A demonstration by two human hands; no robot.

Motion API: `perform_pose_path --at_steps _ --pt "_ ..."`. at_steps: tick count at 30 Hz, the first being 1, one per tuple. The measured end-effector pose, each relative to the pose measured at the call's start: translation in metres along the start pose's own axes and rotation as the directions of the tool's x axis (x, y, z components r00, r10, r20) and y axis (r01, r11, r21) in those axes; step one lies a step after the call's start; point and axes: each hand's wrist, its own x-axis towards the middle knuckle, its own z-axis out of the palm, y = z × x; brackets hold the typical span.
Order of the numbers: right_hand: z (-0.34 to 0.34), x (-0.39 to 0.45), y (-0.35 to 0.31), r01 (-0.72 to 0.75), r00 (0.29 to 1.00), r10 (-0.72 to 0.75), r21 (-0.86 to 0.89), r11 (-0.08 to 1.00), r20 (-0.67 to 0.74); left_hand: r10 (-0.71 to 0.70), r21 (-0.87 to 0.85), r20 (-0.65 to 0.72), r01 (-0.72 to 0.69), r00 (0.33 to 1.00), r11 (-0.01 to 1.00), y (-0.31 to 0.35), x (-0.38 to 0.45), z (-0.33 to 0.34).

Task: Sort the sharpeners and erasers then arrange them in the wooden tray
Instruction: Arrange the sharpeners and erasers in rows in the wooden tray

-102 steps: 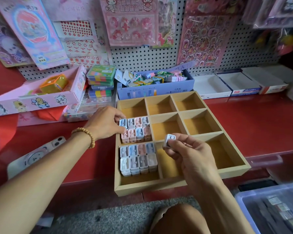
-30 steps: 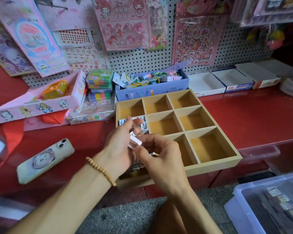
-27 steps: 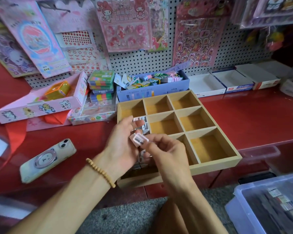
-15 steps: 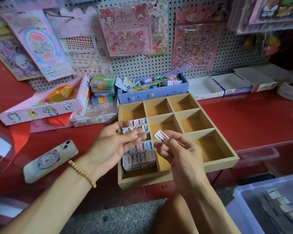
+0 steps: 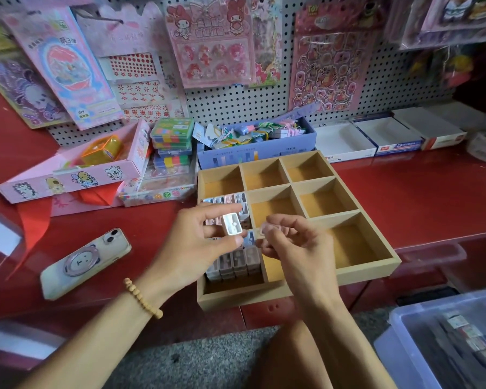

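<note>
A wooden tray [image 5: 292,289] with several compartments sits on the red counter. Rows of small pastel sharpeners [image 5: 237,263] stand in its near-left compartment, and more sharpeners [image 5: 227,199] fill the compartment behind it. The other compartments hold nothing. My left hand [image 5: 192,242] hovers over the tray's left side and pinches a pale sharpener [image 5: 232,224] between thumb and fingers. My right hand [image 5: 293,244] is close beside it, fingers curled, pinching a small clear pinkish piece [image 5: 264,230]; what the piece is I cannot tell.
A phone [image 5: 87,259] lies left of the tray. Behind are a pink box [image 5: 76,175], stacked colourful eraser packs [image 5: 173,136], a blue box of small items [image 5: 256,148] and white boxes [image 5: 345,143]. A plastic bin [image 5: 446,341] stands lower right.
Half a second ago my right hand held the sharpener up; now my left hand holds a sharpener and my right pinches a small clear piece. Both hands stay together over the tray.
</note>
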Motion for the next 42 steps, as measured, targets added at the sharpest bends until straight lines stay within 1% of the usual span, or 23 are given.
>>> perform_pose_path --at_steps 2,5,8,12,14,16,20,22,24,27,31,34,37,39,42 --pt "0.000 0.000 -0.001 0.018 0.999 -0.017 -0.024 1.000 0.045 0.052 0.088 -0.003 -0.052 0.999 0.995 -0.002 0.001 -0.001" --pt "0.002 -0.001 -0.003 0.042 0.991 -0.030 -0.090 0.995 0.128 0.110 0.216 0.027 -0.113 0.994 0.970 -0.003 0.000 0.000" --pt "0.004 0.001 -0.002 0.039 0.986 -0.018 -0.125 0.991 0.165 0.107 0.303 0.027 -0.110 0.994 0.947 -0.004 0.001 0.000" --pt "0.004 0.005 -0.001 0.029 0.981 -0.003 -0.134 0.991 0.194 0.108 0.424 0.072 -0.128 0.992 0.896 0.000 -0.002 -0.001" --pt "0.005 0.006 -0.002 0.020 0.980 0.008 -0.134 0.991 0.200 0.124 0.468 0.068 -0.141 0.990 0.872 -0.001 -0.002 -0.003" --pt "0.005 0.008 -0.003 -0.001 0.985 0.018 -0.103 0.995 0.170 0.133 0.513 0.039 -0.134 0.990 0.848 -0.007 0.005 -0.007" --pt "-0.003 0.016 -0.002 -0.096 0.995 0.094 0.076 0.993 0.031 0.091 0.538 -0.024 -0.064 0.996 0.840 -0.020 0.035 -0.022" --pt "-0.009 0.018 -0.002 -0.113 0.993 0.115 0.088 0.990 -0.023 0.063 0.586 -0.037 -0.029 0.997 0.810 -0.024 0.052 -0.026" --pt "-0.014 0.018 -0.001 -0.115 0.991 0.119 0.063 0.991 -0.057 0.044 0.637 -0.045 -0.006 0.998 0.771 -0.027 0.063 -0.027" --pt "-0.018 0.018 0.002 -0.105 0.992 0.104 -0.013 0.994 -0.073 0.047 0.713 -0.032 -0.010 0.998 0.701 -0.030 0.073 -0.024" --pt "-0.018 0.018 0.004 -0.091 0.993 0.089 -0.025 0.996 -0.083 0.072 0.755 0.006 -0.051 0.997 0.653 -0.035 0.080 -0.022" --pt "-0.018 0.019 0.005 -0.103 0.990 0.104 0.009 0.995 -0.091 0.092 0.755 0.018 -0.074 0.996 0.652 -0.039 0.083 -0.020" --pt "-0.019 0.020 0.005 -0.118 0.988 0.121 0.042 0.992 -0.097 0.115 0.734 0.029 -0.099 0.993 0.672 -0.042 0.083 -0.017" --pt "-0.019 0.020 0.005 -0.115 0.988 0.119 0.042 0.992 -0.094 0.140 0.720 0.037 -0.124 0.989 0.683 -0.044 0.084 -0.015" --pt "-0.017 0.021 0.005 -0.114 0.990 0.115 0.018 0.993 -0.084 0.175 0.724 0.042 -0.151 0.984 0.673 -0.046 0.085 -0.014"
